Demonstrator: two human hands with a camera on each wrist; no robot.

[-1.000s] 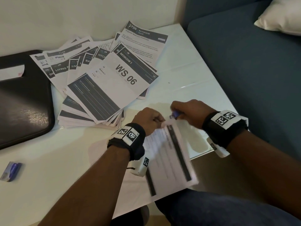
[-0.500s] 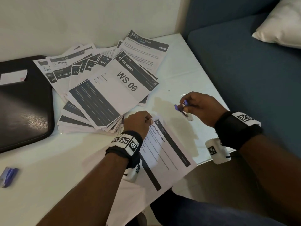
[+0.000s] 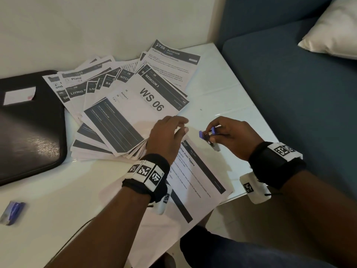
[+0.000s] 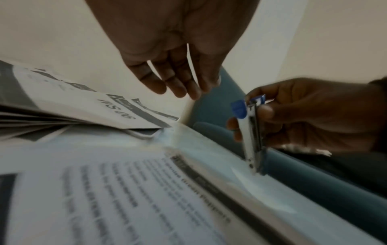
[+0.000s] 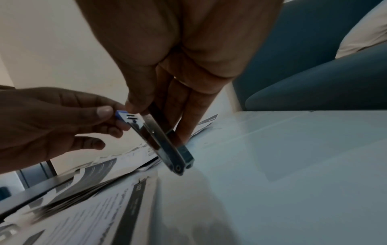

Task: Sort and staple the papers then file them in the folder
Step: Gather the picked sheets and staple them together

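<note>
My right hand [image 3: 229,135] grips a small metal stapler [image 3: 209,137] with blue ends, held just above the white table; the stapler [image 5: 159,140] [image 4: 251,132] tilts down toward the tabletop. My left hand [image 3: 168,136] hovers open beside it, fingers relaxed [image 4: 178,79], holding nothing. Under the left wrist lies a stapled paper set [image 3: 201,180] headed with green peppers text, partly overhanging the table's front edge. A fanned pile of printed sheets [image 3: 123,105] topped by "WS 06" covers the table's middle. The black folder [image 3: 29,128] lies at the left.
A small blue staple box [image 3: 12,212] sits at the near left of the white table [image 3: 231,105]. A blue sofa [image 3: 299,84] with a white cushion [image 3: 332,31] runs along the right. The wall stands right behind the papers.
My left hand let go of the paper set and opened, rising toward the pile. The right hand drew the stapler away to the right of the papers' corner.
</note>
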